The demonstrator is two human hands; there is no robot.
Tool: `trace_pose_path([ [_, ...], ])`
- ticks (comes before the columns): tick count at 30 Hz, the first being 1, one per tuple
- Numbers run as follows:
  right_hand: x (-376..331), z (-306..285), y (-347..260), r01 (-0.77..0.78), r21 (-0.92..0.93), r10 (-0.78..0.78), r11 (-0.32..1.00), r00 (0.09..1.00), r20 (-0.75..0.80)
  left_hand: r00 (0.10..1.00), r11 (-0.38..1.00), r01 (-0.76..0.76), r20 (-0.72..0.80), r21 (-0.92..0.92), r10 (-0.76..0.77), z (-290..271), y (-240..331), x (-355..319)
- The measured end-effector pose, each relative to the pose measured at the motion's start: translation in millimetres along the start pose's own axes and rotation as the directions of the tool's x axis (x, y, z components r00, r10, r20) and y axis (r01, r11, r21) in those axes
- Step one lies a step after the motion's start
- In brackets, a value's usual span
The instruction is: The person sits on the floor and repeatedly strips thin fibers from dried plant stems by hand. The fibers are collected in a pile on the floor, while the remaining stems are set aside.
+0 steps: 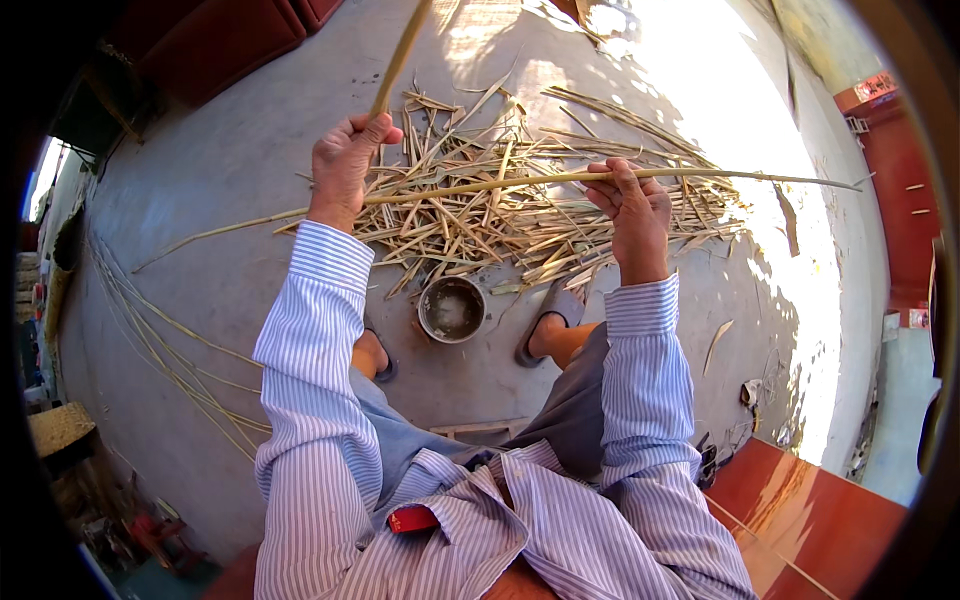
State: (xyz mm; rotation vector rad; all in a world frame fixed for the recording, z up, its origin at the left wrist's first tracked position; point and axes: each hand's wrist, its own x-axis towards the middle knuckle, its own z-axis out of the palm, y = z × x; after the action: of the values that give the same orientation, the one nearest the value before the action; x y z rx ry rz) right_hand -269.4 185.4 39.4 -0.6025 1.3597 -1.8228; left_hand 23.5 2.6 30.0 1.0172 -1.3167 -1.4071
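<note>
The left hand [343, 160] was fisted round a tool's handle [398, 58], thumb on top, apparently for control. The right hand [632, 205] curled its fingers [622, 178] over a long bamboo strip [520, 181], which ran level between both fists, above the shavings [500, 215] and metal bowl [452, 309]

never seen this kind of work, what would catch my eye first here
Both hands hold cane: the left hand grips a stick that rises to the top edge, and the right hand holds a long thin strip stretched across the view. Beneath them a heap of pale splints covers the concrete floor, with a small round metal bowl between the feet.
</note>
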Motion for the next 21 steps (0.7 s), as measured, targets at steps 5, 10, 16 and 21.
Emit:
trace_pose_path([
  [5,-5.0,1.6,-2.1,-0.096,-0.078,0.097,0.992,0.995,0.009,0.853,0.338,-0.408,0.222,0.848,0.472,-5.3,-6.9,1.8],
  [10,-5.8,38.0,9.2,-0.188,0.027,0.183,0.982,0.976,0.12,0.685,0.477,-0.727,0.566,0.493,0.459,78.2,9.8,-44.7],
  [16,16.2,9.0,-5.6,-0.101,0.01,0.101,0.995,0.989,-0.11,0.817,0.421,-0.571,0.539,0.705,0.204,30.2,27.2,-28.4],
  [21,5.3,20.8,2.4,-0.092,0.047,0.092,0.995,0.996,-0.005,0.8,0.607,-0.598,0.443,0.523,0.405,43.2,26.5,-42.1],
])
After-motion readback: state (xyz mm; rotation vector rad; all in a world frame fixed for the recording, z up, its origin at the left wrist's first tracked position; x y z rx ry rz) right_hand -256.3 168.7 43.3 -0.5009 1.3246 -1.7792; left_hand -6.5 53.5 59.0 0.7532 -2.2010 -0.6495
